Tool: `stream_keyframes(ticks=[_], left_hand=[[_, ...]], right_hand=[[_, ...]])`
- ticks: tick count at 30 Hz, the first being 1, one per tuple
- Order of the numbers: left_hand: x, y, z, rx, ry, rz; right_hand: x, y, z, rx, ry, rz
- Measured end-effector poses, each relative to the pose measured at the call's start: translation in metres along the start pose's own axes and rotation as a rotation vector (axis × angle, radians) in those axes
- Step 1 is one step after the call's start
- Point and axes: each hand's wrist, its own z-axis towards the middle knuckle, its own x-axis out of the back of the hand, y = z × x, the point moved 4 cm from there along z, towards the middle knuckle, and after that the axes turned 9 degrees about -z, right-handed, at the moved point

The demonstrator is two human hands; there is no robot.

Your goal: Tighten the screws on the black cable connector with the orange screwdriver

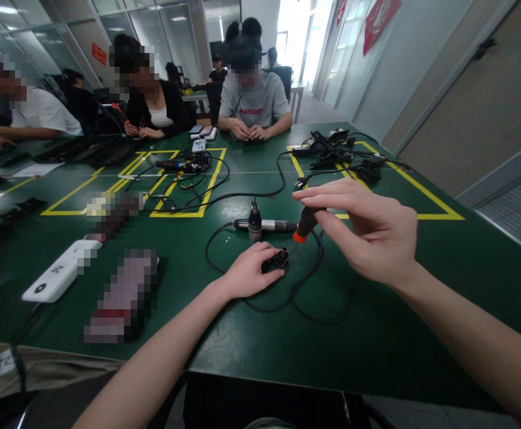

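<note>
My left hand (252,271) rests on the green table, its fingers closed around a small black cylindrical part (280,257) with an open round end. In my right hand (367,229) is a screwdriver (307,223) with a black handle and an orange collar, gripped by its handle and tilted. Its thin shaft points down beside the black part; whether the tip touches it I cannot tell. Just behind stand an upright black and grey cylindrical piece (255,221) and a lying silver-and-black tool body (274,226). A black cord (305,286) loops around on the table.
A white power strip (61,271) and a pixelated phone-like object (121,295) lie at left. Cabled black tools (193,164) sit in a yellow-taped area, with a pile of black devices (331,149) at far right. Several people sit around the table, including one opposite (255,104).
</note>
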Motion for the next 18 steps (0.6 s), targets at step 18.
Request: stream_keyframes(ticks=[18], left_hand=[[-0.0003, -0.0004, -0.0013, 0.014, 0.012, -0.002]], right_hand=[[-0.0002, -0.0026, 0.0003, -0.008, 0.003, 0.046]])
